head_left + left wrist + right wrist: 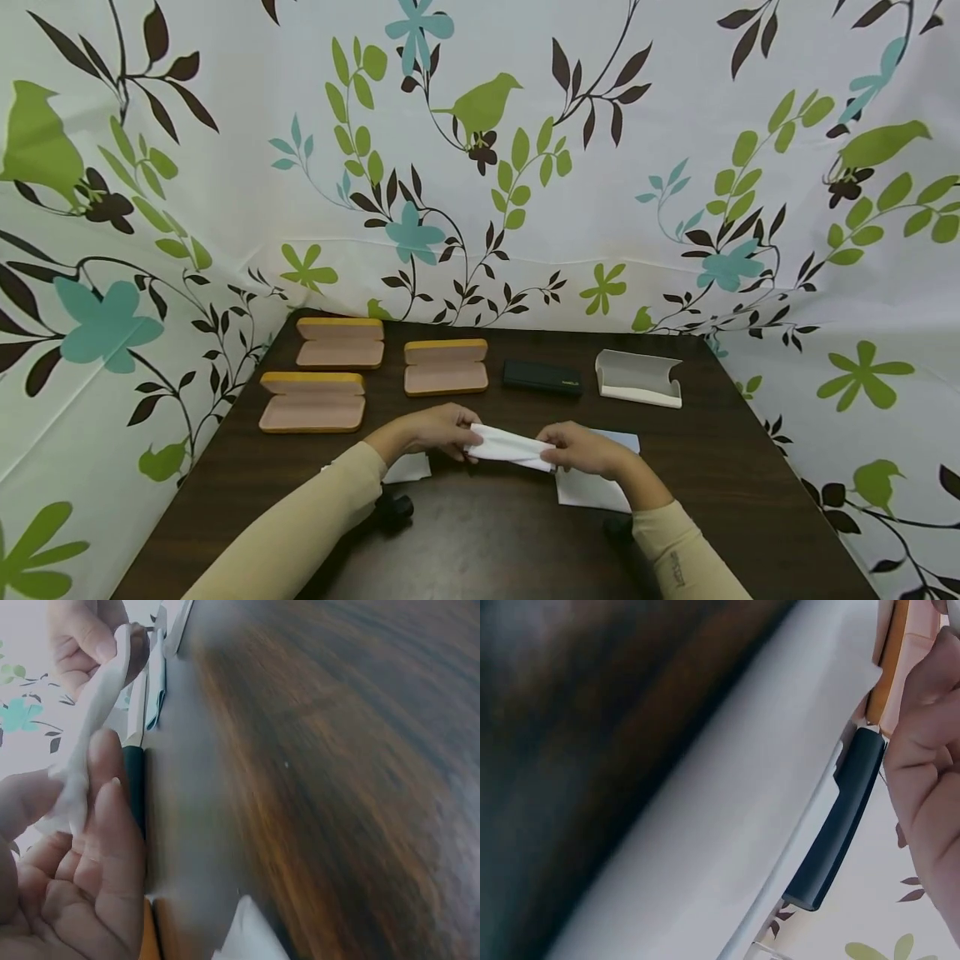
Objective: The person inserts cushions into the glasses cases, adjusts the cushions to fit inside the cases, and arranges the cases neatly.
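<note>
A folded strip of white cloth (510, 447) is stretched between my two hands above the table. My left hand (442, 429) pinches its left end between thumb and fingers. The other end is gripped by my right hand (588, 452). In the left wrist view the cloth (96, 705) runs as a narrow, several-layered band from one hand to the other. Under the right hand lies a flat white cloth (592, 492) with a light blue cloth (624, 438) behind it. Another white cloth (407, 469) lies beneath the left wrist.
Toward the back left stand three open yellow glasses cases (341, 354) (312, 414) (446, 379) with pinkish lining. Right of them are a closed dark case (542, 377) and an open white case (639, 392). Patterned curtain (480, 208) borders the dark wooden table (495, 542).
</note>
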A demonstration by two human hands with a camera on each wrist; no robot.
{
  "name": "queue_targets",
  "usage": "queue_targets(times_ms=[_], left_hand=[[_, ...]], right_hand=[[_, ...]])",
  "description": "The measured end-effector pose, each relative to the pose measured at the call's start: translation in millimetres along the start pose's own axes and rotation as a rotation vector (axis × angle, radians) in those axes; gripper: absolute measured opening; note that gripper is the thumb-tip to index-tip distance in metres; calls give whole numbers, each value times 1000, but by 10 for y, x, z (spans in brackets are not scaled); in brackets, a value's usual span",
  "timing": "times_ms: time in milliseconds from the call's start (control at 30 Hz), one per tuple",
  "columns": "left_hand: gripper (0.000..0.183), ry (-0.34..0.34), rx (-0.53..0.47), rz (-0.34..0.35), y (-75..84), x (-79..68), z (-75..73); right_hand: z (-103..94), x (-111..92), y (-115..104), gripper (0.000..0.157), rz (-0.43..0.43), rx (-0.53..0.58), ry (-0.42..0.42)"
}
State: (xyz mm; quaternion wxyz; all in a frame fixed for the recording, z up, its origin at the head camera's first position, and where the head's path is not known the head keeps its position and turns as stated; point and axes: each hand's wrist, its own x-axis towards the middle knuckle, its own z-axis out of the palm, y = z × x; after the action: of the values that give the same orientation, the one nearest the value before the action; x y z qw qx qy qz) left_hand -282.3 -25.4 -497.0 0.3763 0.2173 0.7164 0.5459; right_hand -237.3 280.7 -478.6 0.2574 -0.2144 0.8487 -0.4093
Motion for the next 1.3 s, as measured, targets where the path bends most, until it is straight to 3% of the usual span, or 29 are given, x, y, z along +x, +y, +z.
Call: queue_targets(times_ms=[200,367,633,1000,1300], left_hand=[[19,34,-163,-20,-20,62,32],[18,65,-224,-34,60,174,84],[19,130,-236,-49,237,425,191],[19,156,-308,-36,471,962,583],[14,192,-274,-40,523,1059,525]], right_hand=[[1,69,41,14,33,117,69],[-91,20,88,17,59,123,136],[-315,-71,80,24,120,145,208],[-561,-279,276,28,232,170,318],[-781,-384,518,43,194,238,309]])
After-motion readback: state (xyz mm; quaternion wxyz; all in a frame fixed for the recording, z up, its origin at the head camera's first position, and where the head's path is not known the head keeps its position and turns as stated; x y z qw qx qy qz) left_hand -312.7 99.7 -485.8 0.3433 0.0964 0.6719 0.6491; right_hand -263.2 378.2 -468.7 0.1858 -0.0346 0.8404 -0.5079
